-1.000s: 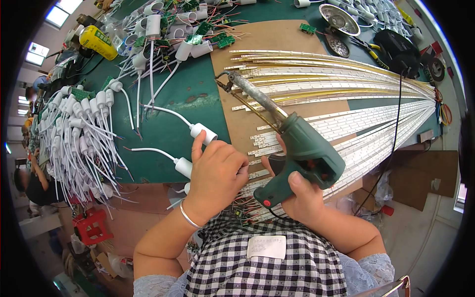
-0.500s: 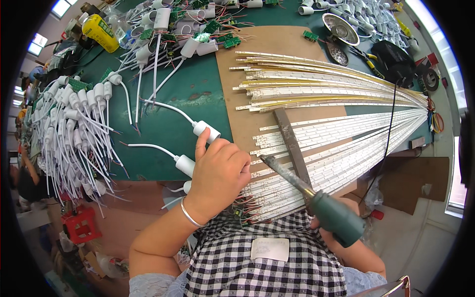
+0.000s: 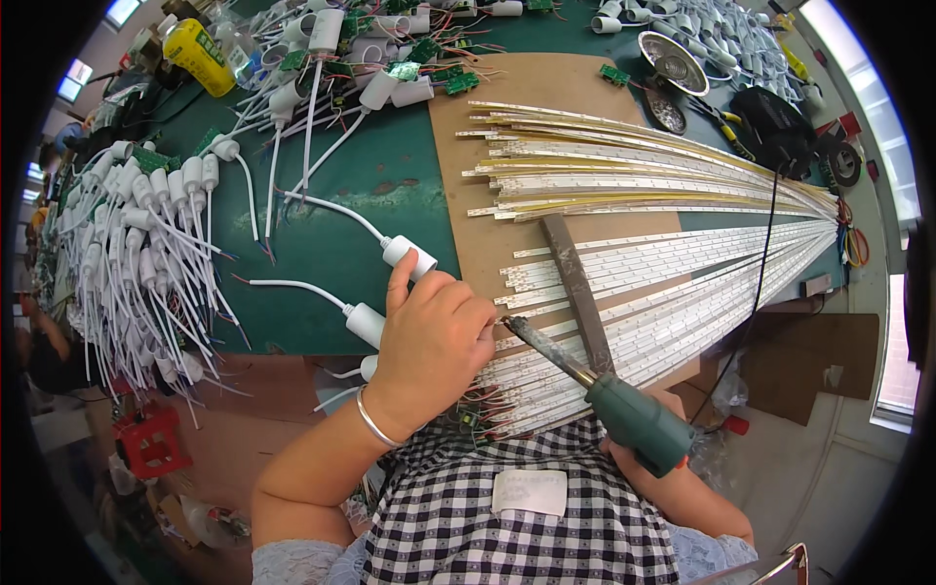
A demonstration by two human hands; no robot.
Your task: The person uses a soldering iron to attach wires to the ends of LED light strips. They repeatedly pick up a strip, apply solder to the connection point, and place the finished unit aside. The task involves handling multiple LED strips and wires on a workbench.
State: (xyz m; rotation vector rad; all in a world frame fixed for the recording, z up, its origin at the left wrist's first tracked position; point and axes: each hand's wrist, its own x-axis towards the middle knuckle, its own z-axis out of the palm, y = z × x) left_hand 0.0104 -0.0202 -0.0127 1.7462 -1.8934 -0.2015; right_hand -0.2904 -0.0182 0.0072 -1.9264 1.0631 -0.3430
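My left hand (image 3: pixel 434 336) is closed at the near ends of the LED strips (image 3: pixel 624 302), its thumb and fingers pinched together. What they pinch is hidden. One finger stretches up against a white lamp cap (image 3: pixel 408 258) with a white cable. Another white cap (image 3: pixel 364 325) lies just left of this hand. My right hand (image 3: pixel 626 466), partly hidden, is wrapped round the green handle of a soldering iron (image 3: pixel 639 424). The iron's dark tip is at the strip ends, right beside my left fingertips. A grey bar (image 3: pixel 577 292) lies across the strips.
White cabled caps (image 3: pixel 146 224) hang in a bunch at the left table edge. More caps and green circuit boards (image 3: pixel 424 51) are heaped at the back. A metal dish (image 3: pixel 673 63), pliers (image 3: pixel 733 135) and a yellow bottle (image 3: pixel 198 57) stand or lie around. The iron's black cord (image 3: pixel 760 263) crosses the strips.
The soldering iron has swung left and slightly down with my right hand, bringing its tip close to my left fingertips. My left hand has stayed in nearly the same place.
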